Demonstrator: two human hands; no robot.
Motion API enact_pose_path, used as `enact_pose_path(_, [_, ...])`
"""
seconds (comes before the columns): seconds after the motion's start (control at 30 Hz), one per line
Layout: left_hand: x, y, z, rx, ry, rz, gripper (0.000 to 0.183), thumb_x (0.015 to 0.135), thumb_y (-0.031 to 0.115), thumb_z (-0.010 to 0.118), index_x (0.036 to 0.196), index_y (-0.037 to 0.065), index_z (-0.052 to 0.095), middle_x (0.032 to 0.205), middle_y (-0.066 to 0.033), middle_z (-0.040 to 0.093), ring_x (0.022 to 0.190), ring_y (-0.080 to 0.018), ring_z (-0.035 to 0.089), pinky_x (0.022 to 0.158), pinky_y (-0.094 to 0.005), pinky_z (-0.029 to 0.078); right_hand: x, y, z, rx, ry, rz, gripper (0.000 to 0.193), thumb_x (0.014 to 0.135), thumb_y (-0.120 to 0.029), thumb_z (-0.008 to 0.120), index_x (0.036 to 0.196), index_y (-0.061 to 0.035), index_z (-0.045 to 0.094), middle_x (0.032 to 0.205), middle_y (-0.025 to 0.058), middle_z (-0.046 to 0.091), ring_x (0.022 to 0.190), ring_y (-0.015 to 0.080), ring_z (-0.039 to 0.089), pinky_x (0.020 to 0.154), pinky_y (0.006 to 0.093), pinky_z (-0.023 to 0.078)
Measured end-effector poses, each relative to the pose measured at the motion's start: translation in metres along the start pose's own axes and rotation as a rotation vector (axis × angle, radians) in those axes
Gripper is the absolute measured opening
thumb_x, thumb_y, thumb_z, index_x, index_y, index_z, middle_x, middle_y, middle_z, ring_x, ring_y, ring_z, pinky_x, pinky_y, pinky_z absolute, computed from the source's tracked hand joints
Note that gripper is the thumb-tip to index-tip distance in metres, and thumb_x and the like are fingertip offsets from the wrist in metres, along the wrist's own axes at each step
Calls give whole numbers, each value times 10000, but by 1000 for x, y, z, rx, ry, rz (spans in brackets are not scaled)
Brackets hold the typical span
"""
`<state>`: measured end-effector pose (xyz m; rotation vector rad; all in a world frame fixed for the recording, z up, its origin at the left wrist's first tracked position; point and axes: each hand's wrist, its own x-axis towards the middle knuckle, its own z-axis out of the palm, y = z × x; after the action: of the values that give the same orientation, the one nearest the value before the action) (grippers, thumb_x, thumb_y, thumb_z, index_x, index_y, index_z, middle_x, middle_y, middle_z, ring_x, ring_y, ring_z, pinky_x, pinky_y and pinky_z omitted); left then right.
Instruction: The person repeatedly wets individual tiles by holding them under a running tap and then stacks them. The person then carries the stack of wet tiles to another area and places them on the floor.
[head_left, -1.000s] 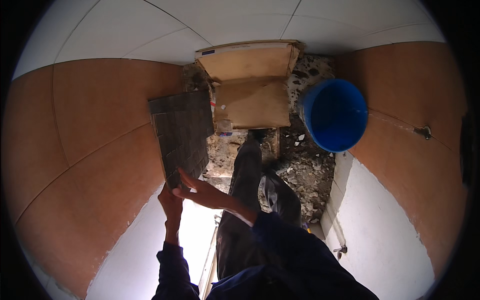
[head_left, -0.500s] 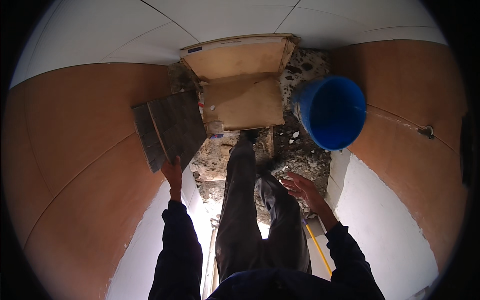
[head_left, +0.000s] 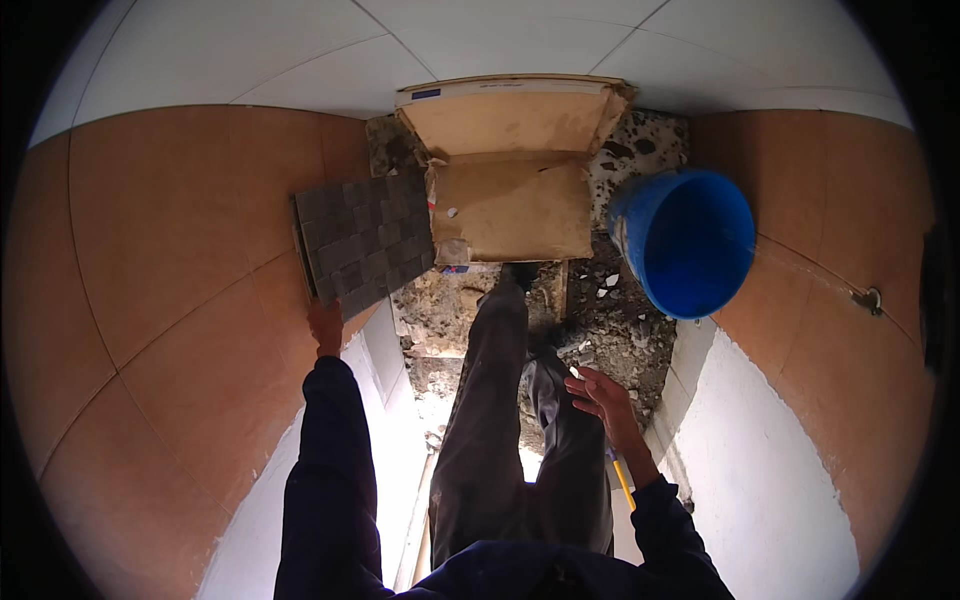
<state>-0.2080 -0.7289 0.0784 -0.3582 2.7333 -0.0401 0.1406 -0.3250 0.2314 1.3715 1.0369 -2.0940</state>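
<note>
left grip (head_left: 325,326) on tiles (head_left: 367,235), stretched forward

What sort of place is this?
Likely a small room under renovation: loose rubble underfoot, orange-brown wall tiling ending unevenly at a white wall surface, and a blue bucket near the rubble.

Matt and rough set against smooth

The dark grey tiles (head_left: 370,235) look like matt ceramic or stone, with a block-patterned face. The box (head_left: 512,210) is dull brown cardboard, scuffed and stained. The bucket (head_left: 698,245) is smooth plastic with a soft sheen inside. Rough, gritty rubble covers the floor (head_left: 630,345). The wall (head_left: 165,240) has smooth terracotta-coloured panels. The trousers (head_left: 480,400) and sleeve (head_left: 325,470) are matt cloth.
</note>
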Motion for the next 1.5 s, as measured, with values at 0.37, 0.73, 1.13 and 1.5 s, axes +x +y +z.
enact_pose_path(0.37, [-79, 218, -10, -139, -307, 818, 691, 837, 365, 663, 1349, -34, 429, 1298, -269, 502, 1204, -414, 476, 1016, -472, 373, -17, 17, -21, 296, 171, -83, 516, 949, -353, 564, 1317, -1, 478, 1207, 161, 619, 1144, 252, 586, 954, 399, 465])
enact_pose_path(0.73, [26, 499, 64, -46, 91, 1159, 700, 807, 266, 682, 1376, -3, 373, 1337, -236, 462, 1246, -377, 440, 1041, -440, 384, -20, 58, -26, 501, 386, -72, 505, 942, -340, 573, 1286, 20, 491, 1180, 187, 629, 1115, 272, 602, 929, 394, 489])
enact_pose_path(1.13, [-5, 483, 66, 265, 162, 1130, 806, 701, 298, 774, 1350, 1, 400, 1277, -176, 436, 1253, -344, 404, 1056, -515, 301, -11, 42, -21, 575, 376, -44, 441, 957, -305, 541, 1274, 1, 509, 1171, 188, 632, 1093, 269, 617, 912, 391, 507])
enact_pose_path(1.5, [3, 501, 56, 255, 119, 1104, 486, 688, 267, 816, 1076, 85, 587, 1115, -134, 537, 1069, -318, 557, 832, -455, 478, -17, 28, -14, 603, 380, -59, 438, 958, -295, 541, 1262, 18, 505, 1175, 189, 627, 1095, 261, 612, 921, 385, 504])
